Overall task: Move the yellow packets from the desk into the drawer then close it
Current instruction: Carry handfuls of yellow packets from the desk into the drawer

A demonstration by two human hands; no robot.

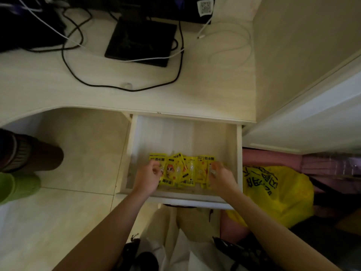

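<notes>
The white drawer is pulled out from under the pale desk. Several yellow packets lie in a loose row at its front. My left hand is inside the drawer at the left end of the row, its fingers curled at the edge of a packet. At the right end my right hand has its fingers curled at the outermost packet. Both hands cover part of the packets, so the grip is unclear.
A black monitor base and black and white cables lie on the desk. A yellow plastic bag sits right of the drawer. Feet in a green and a dark slipper stand on the floor at left.
</notes>
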